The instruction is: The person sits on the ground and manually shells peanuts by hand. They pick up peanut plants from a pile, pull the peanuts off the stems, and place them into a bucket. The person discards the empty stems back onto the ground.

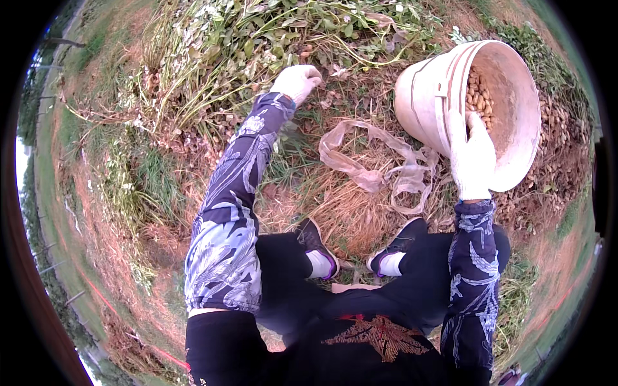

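Observation:
My right hand [474,157], in a white knit glove, grips the near rim of a white plastic bucket [425,103], thumb inside the mouth. The bucket is tipped on its side, its mouth facing right. Peanuts in their shells [479,101] lie inside against the wall, and brown dirt coats the interior. My left hand [297,84], gloved the same way, is at the near edge of a heap of pulled peanut plants [270,43]. Its fingers are curled, and whether anything is between them is hidden. A few pods [307,49] show among the stems.
A crumpled strip of clear plastic film [359,176] lies on dry straw [338,212] before my shoes [316,241]. Many loose peanuts [555,149] are spread on the ground right of the bucket. More stems with pods [164,120] lie to the left.

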{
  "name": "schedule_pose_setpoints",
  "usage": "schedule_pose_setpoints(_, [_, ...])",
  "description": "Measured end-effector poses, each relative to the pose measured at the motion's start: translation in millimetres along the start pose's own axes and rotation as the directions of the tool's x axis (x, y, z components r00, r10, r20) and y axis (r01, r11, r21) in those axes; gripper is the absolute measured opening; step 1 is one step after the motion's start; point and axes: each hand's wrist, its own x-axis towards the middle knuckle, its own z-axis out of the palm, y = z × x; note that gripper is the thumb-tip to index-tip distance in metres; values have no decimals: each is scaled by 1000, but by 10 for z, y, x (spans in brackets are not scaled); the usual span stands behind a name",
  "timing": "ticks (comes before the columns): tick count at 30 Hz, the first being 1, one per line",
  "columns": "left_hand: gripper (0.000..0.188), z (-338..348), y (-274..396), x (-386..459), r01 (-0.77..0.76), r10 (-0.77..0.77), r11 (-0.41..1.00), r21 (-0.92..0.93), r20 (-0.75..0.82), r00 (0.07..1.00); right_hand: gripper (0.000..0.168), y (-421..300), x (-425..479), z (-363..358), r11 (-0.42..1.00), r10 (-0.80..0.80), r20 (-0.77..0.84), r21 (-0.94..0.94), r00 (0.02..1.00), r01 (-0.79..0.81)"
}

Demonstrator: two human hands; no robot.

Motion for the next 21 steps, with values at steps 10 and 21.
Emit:
schedule_pose_setpoints(10, [20,1406,-190,243,68,-13,944,323,-171,985,34,-89,-1,62,995,3,-50,96,999,1])
schedule_pose_setpoints(21, [27,1352,71,380,272,-281,891,365,-29,959,29,-173,-41,13,997,-68,-78,-41,995,65])
